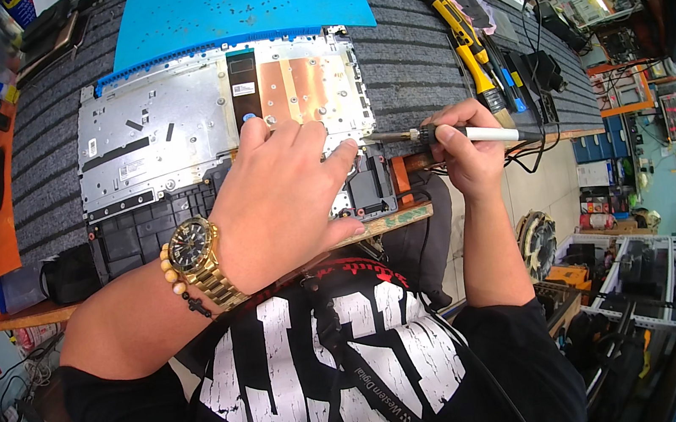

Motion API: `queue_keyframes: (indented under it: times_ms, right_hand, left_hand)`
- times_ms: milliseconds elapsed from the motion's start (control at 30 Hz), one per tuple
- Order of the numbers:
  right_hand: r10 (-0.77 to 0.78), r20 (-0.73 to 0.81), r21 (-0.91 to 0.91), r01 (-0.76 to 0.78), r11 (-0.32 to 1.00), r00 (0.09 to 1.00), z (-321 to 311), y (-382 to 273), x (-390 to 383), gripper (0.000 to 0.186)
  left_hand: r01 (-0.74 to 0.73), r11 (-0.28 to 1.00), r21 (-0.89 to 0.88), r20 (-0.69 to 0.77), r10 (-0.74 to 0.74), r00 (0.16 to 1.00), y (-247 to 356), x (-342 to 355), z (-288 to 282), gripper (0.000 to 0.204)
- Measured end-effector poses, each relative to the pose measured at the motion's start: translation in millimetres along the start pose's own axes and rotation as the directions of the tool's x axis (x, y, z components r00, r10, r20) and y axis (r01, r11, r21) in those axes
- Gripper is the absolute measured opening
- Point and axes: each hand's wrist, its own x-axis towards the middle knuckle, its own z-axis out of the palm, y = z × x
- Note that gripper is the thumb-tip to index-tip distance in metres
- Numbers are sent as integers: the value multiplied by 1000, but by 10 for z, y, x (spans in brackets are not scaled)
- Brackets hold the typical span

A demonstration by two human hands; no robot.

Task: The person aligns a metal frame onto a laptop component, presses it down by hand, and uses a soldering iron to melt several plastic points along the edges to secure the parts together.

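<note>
My left hand (280,189) lies across a silver metal laptop chassis panel (157,132), fingers spread and pressing on its right part. In my right hand (471,155) is a soldering iron (492,133) with a white handle, held like a pen. Its thin tip points left and reaches the panel's right edge, close to my left fingertips. Whether the tip touches is too small to tell. A copper-coloured sheet (300,88) and a dark strip (245,87) lie on the panel. Along its near side runs a black plastic frame (144,232), partly under my left hand.
A blue mat (243,6) lies beyond the panel on the grey striped bench cover (404,66). To the right are a yellow and black tool (459,28), a brush (496,105) and a blue-handled tool (516,94). Black cables (530,162) hang at the bench's right edge.
</note>
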Motion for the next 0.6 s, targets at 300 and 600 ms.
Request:
queue_keyframes:
  times_ms: [300, 600]
  right_hand:
    - [-107, 3, 76, 107, 991, 994, -52, 82, 15, 16]
    - [-326, 188, -334, 372, 866, 927, 267, -168, -118, 42]
  left_hand:
    - [-8, 1000, 5, -7, 8, 1000, -5, 19, -16, 79]
    - [3, 1000, 21, -8, -3, 1000, -3, 0, -26, 72]
